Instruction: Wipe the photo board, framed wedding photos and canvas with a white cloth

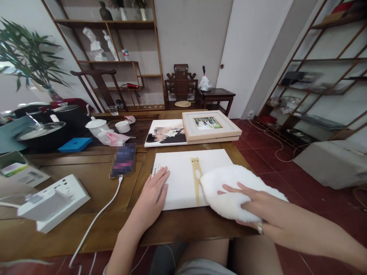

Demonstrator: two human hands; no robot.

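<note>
A flat white rectangular panel with printed marks along its left edge (177,172) lies on the wooden table in front of me. My left hand (156,191) rests on its left side, fingers stretched out. On the panel's middle is a slim pale-yellow piece with a cat-head top (196,177), long and tapering towards me. A fluffy white cloth (229,183) covers the panel's right part and hangs past the table edge. My right hand (249,202) grips this cloth, fingers on top and pressed into the pile; part of the grip is hidden.
Behind the panel lie a photo print (169,137) and stacked light-wood picture frames (212,126). To the left are a phone (123,160) on a white cable, a power strip (65,202), a blue box (75,144), a white teapot (96,126) and a dark pan (40,135).
</note>
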